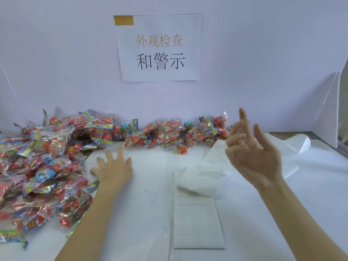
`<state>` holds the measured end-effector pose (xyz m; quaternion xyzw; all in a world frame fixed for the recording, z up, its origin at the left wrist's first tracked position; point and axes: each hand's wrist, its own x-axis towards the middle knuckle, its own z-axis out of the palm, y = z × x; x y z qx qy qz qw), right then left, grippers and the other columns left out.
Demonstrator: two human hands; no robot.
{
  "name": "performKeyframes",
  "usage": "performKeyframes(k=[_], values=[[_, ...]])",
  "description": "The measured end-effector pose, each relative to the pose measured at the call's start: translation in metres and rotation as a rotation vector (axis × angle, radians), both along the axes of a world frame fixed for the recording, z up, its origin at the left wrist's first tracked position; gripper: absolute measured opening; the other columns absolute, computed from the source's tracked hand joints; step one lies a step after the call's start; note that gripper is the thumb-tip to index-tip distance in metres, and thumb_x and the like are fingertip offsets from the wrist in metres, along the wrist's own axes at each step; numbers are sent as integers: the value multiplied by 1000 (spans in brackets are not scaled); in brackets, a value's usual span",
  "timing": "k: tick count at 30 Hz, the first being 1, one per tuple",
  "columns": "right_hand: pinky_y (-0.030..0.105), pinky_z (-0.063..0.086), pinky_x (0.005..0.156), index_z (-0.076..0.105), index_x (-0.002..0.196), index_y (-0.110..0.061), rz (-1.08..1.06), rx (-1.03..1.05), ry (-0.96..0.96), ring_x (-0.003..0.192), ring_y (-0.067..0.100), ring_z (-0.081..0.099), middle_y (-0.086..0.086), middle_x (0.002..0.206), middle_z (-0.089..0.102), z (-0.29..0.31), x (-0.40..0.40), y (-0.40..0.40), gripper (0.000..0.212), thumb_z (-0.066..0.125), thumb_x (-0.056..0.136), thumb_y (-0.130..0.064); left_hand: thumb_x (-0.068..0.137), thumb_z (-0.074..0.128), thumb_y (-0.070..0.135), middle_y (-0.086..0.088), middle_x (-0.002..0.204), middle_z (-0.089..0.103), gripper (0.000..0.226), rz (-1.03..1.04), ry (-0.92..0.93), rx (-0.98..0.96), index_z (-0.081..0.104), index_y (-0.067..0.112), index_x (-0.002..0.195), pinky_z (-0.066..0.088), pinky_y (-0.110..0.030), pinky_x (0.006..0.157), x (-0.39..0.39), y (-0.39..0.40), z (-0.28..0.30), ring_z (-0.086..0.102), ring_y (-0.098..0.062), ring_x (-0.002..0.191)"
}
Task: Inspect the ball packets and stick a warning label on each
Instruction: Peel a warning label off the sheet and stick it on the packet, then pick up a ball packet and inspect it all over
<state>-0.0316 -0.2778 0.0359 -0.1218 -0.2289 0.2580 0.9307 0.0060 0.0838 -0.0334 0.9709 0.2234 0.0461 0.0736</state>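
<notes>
A big heap of clear ball packets with red and blue balls fills the table's left side. A second row of packets lies along the back wall. My left hand hovers palm down with fingers spread, just right of the left heap, holding nothing. Raised above the table at the right, my right hand has its palm turned inward, its fingers loosely apart and nothing in it. A white label sheet with a grid of labels lies flat between my forearms.
Crumpled white backing sheets overlap the label sheet's far end. More white paper lies at the back right. A single red ball sits loose near the back row. A printed sign hangs on the wall. A white board leans at the right.
</notes>
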Motion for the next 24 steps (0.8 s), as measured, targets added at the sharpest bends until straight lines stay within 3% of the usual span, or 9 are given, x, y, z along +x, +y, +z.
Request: performKeyframes(k=[3,5,8,10,13,15,19,21,24], values=[[22,50,75,64,141,-23,-106,-199,9,85,12,62,-1,112,69,-7,5,9,43,68,99,-24,111,38,35,-20,158,36,56,-49,-70,-5,24,14,161,37,-50,112,3,0,1,40,-42,140],[21,48,73,67,139,-21,-132,-255,18,82,11,60,-2,108,68,-12,7,12,46,74,94,-24,108,47,30,-22,162,33,60,-174,-182,-44,26,11,161,36,-51,113,4,-7,3,36,-41,144],[22,47,71,67,139,-19,-145,-299,44,80,12,59,-2,105,67,-15,10,16,48,75,92,-24,108,49,36,-13,173,15,65,-328,-253,-77,22,21,165,29,-50,119,4,-15,0,21,-32,156],[23,47,71,67,139,-18,-146,-314,57,80,13,60,-1,104,67,-17,11,17,47,75,93,-24,108,48,36,-11,170,24,62,-364,-222,-107,26,20,163,26,-47,119,6,-16,-4,29,-30,154],[23,47,71,68,137,-16,-148,-326,65,79,13,59,-1,104,66,-19,11,18,44,73,94,-23,101,62,26,-16,136,58,59,-339,-337,-206,35,6,150,35,-50,105,9,-14,-2,51,-40,131],[24,47,71,69,137,-16,-158,-330,68,79,13,58,-1,104,66,-20,11,18,42,72,95,-23,96,69,26,-19,127,60,66,-322,-359,-163,38,2,149,37,-48,101,8,-15,-1,52,-42,126],[24,47,69,70,135,-15,-170,-335,86,77,13,58,-1,101,65,-19,10,19,47,78,89,-21,89,78,32,-25,127,50,44,-248,-376,-3,62,2,116,38,-53,92,6,-16,-7,48,-45,116],[24,48,68,70,135,-15,-175,-328,97,77,14,58,0,100,66,-19,10,20,49,80,87,-20,88,79,28,-21,132,52,39,-241,-382,-79,59,5,113,39,-55,94,5,-16,-6,48,-44,121],[25,48,68,70,135,-15,-177,-319,122,76,14,57,0,99,65,-20,10,20,48,79,88,-19,96,66,15,-19,113,63,22,-332,-435,-118,57,5,113,44,-52,86,5,-20,-1,54,-43,106]])
